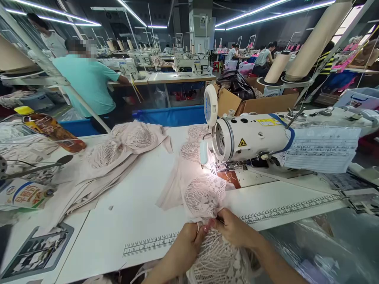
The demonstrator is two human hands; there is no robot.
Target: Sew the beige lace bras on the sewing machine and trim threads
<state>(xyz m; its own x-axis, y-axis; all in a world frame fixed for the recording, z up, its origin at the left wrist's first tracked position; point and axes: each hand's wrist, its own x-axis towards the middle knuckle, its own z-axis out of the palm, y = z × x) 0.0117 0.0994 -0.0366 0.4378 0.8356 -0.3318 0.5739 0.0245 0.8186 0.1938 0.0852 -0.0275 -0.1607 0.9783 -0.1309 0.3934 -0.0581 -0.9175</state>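
Note:
Both hands pinch a pale pink lace bra (204,195) near the front edge of the table. My left hand (187,242) grips the fabric with thumb and forefinger, and my right hand (233,228) meets it from the other side, the fingertips almost touching. More lace (219,256) hangs below the hands over the edge. Beyond them, the bra's far part lies under the lit needle area of a white sewing machine (251,136). Fingers cover the exact spot being held.
At left lies a stack of similar bras (124,146), beside a tea bottle (50,128) and a printed carton (25,193). A ruler strip (290,205) runs along the table front. Thread cones (276,67) stand at right. A person in a teal shirt (84,83) sits ahead, left.

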